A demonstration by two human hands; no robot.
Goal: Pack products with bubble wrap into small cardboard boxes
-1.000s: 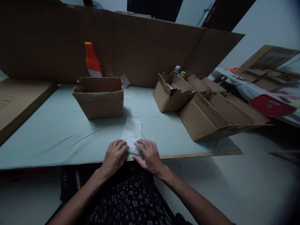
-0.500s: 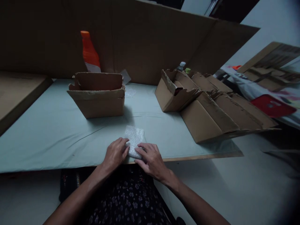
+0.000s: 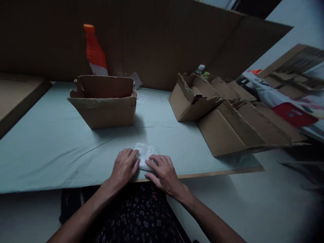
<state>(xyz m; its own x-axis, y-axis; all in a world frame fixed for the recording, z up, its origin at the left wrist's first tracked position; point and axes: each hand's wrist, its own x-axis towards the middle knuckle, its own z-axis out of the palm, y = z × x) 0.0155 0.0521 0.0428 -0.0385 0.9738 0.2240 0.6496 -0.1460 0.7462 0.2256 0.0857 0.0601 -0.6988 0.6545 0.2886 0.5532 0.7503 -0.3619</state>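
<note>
A small roll of white bubble wrap [image 3: 145, 154] lies near the front edge of the pale green work surface [image 3: 50, 141]. My left hand [image 3: 124, 167] rests on its left side, fingers curled over the wrap. On the wrap's right side my right hand [image 3: 162, 170] presses down with its fingertips. Both hands grip the bundle; whatever is inside it is hidden.
An open cardboard box [image 3: 104, 100] stands behind the hands, an orange bottle [image 3: 94, 50] behind it. Several torn, flattened cardboard boxes [image 3: 227, 114] lie at the right. A tall cardboard sheet [image 3: 157, 40] walls the back. A red object [image 3: 291, 114] lies far right.
The bubble wrap has been rolled up toward me and shows much shorter than before. Both hands stay on it. The view has tipped slightly downward.
</note>
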